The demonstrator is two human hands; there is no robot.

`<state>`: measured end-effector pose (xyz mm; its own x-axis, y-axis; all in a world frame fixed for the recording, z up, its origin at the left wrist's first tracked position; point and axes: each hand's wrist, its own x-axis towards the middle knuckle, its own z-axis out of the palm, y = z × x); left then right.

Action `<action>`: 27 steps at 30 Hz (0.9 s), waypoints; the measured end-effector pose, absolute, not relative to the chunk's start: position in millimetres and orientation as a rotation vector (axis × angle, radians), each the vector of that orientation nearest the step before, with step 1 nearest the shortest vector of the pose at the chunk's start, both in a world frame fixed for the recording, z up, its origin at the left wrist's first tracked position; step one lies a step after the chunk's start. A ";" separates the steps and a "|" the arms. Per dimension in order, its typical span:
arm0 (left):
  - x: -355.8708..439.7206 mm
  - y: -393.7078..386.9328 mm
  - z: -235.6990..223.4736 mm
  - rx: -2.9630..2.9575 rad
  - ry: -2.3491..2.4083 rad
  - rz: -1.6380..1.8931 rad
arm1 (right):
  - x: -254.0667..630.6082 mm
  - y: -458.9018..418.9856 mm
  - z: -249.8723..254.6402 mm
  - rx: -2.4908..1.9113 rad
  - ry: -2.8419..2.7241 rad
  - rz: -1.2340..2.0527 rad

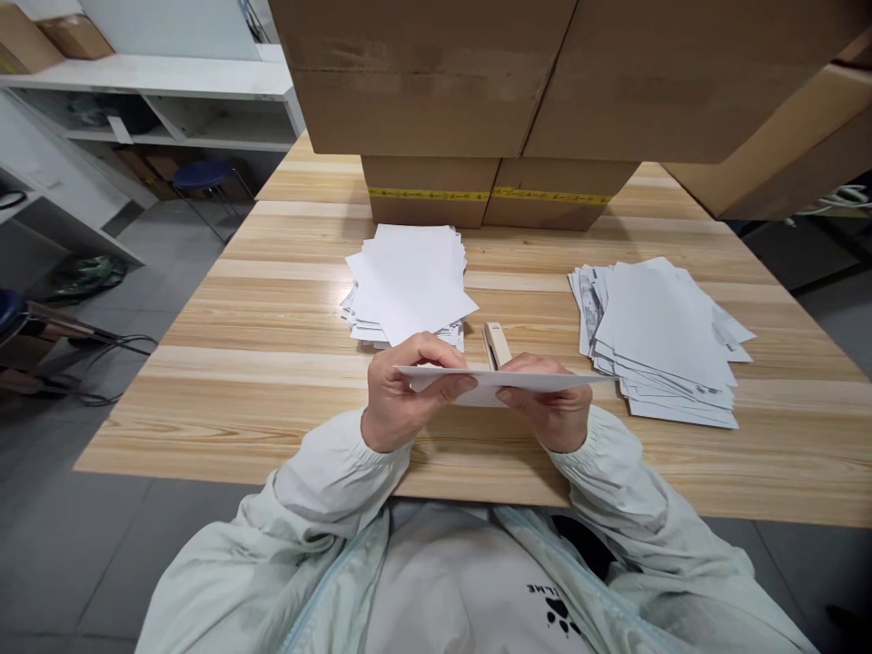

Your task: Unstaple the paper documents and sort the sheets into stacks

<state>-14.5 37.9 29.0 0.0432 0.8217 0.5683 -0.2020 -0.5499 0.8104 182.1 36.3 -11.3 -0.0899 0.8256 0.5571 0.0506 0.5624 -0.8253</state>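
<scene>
Between my two hands a few white paper sheets are held up nearly edge-on to my view, above the front part of the table. My left hand grips their left side, thumb on the near face and fingers behind. On the right side, my right hand pinches them in the same way. Just beyond the paper lies a beige stapler, its near end hidden. A loose stack of paper is behind my left hand, and another fanned stack lies to the right of my right hand.
Large cardboard boxes are piled at the back of the wooden table, the lower ones banded with yellow tape. Another carton stands at the right. A blue stool and white shelving are on the left.
</scene>
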 end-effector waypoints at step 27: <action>25.5 -0.5 -24.3 0.946 1.103 1.106 | 248.2 -26.7 -11.2 -1.609 -1.110 1.603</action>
<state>25.5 -0.5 -24.3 0.0838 0.9779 -0.1915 -0.1944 0.2045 0.9594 248.2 -26.7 -11.2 -0.0814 0.8730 -0.4809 0.1425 -0.4673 -0.8725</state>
